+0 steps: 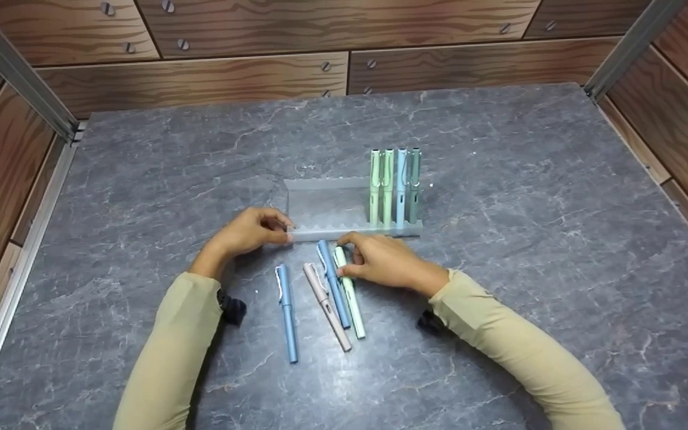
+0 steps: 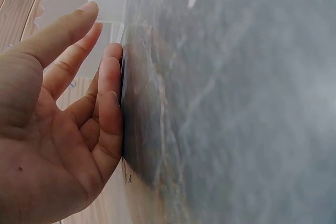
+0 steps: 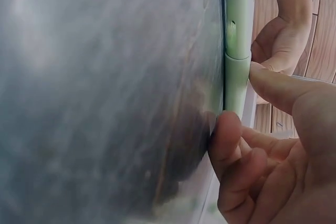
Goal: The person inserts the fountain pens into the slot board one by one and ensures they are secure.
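Note:
A clear plastic pen rack (image 1: 350, 234) with notched edges stands mid-table. My left hand (image 1: 251, 230) pinches its front left corner between thumb and index finger; the other fingers (image 2: 109, 114) are bent against the tabletop. In front of the rack, my right hand (image 1: 389, 260) pinches a light green pen (image 1: 353, 301) near its capped end, also seen as the green pen (image 3: 239, 30) in the right wrist view. The pen still lies along the table. Close beside it lie a blue pen (image 1: 333, 286) and a greyish-pink pen (image 1: 327, 307). Another blue pen (image 1: 288, 322) lies apart, further left.
Several pens, among them a light blue pen (image 1: 401, 191) and a dark green pen (image 1: 414, 197), stand side by side in the rack's right end, clips facing forward. Wood-patterned panels (image 1: 248, 77) and metal posts (image 1: 33, 83) bound the grey marbled table (image 1: 529, 209).

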A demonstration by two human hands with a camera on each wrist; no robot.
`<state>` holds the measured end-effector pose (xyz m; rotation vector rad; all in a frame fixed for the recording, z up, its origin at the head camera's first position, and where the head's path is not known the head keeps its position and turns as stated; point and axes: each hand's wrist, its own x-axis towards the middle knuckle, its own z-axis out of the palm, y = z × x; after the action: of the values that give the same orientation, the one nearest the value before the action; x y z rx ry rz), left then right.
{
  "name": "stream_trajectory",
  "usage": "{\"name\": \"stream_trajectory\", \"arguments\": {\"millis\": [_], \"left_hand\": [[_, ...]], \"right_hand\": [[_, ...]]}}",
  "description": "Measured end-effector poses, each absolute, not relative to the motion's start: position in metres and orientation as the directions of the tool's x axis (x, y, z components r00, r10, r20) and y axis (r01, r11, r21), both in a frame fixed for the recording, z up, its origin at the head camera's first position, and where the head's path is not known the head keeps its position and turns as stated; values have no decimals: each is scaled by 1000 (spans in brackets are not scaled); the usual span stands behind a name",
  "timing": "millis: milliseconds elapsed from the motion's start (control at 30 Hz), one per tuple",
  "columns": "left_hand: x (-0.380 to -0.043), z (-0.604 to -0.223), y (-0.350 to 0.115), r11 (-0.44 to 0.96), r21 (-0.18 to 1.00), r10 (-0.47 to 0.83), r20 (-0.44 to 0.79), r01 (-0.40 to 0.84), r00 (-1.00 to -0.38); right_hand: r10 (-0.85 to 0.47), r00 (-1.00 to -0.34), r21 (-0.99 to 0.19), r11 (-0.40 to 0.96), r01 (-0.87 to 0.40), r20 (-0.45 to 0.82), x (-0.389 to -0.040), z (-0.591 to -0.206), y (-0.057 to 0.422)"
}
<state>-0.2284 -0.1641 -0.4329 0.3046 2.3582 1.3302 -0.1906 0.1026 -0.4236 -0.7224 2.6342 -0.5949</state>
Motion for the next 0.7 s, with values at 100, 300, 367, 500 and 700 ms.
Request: {"name": "stream_trajectory", "arguments": {"millis": [100, 300, 367, 500, 700], "left_hand": [[-228, -433, -164, 519, 855, 381, -245, -14, -891], [-228, -433, -164, 521, 853, 375, -249, -19, -893], [-228, -433, -164, 523, 852, 373, -253, -23, -893], [-229, -433, -162, 522, 852, 369, -259, -31, -892], [-229, -433, -162, 507, 861, 366, -250, -34, -896]], "right_hand": [[-540, -813, -478, 786, -392, -220, -191, -424, 102], [-533, -815, -511, 777, -367, -225, -192, -424, 101], [-535, -814, -526, 770, -360, -225, -192, -425, 100], [-538, -813, -551, 758, -350, -223, -192, -426, 101], [-535, -806, -617, 731, -290, -255, -192, -424, 100]]}}
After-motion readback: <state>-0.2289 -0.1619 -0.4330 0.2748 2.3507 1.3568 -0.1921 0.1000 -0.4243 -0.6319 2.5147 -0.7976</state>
